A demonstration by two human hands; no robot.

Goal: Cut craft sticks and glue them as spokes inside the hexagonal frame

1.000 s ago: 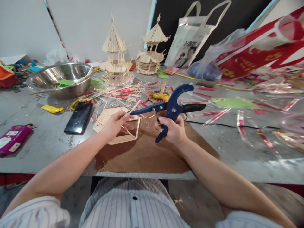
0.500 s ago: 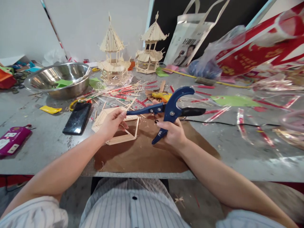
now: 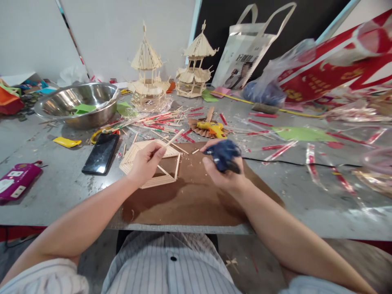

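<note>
Pinching a thin stick (image 3: 175, 138) in the left hand (image 3: 147, 160), gripping a blurred blue tool (image 3: 225, 154) in the right hand (image 3: 223, 177).
Held over stick frame (image 3: 130, 158) and brown mat (image 3: 191, 206) respectively; best to pinch firmly and set tool square to stick.

Scuffed grey desk (image 3: 61, 163): shiny round steel bowl (image 3: 99, 116), black rectangular phone (image 3: 101, 153), purple boxy object (image 3: 20, 179), 2 pale wooden-stick pagoda models (image 3: 147, 61) at back, flat brown sheet (image 3: 199, 204) at front, partly under pale wooden-stick frame (image 3: 130, 159).
</note>
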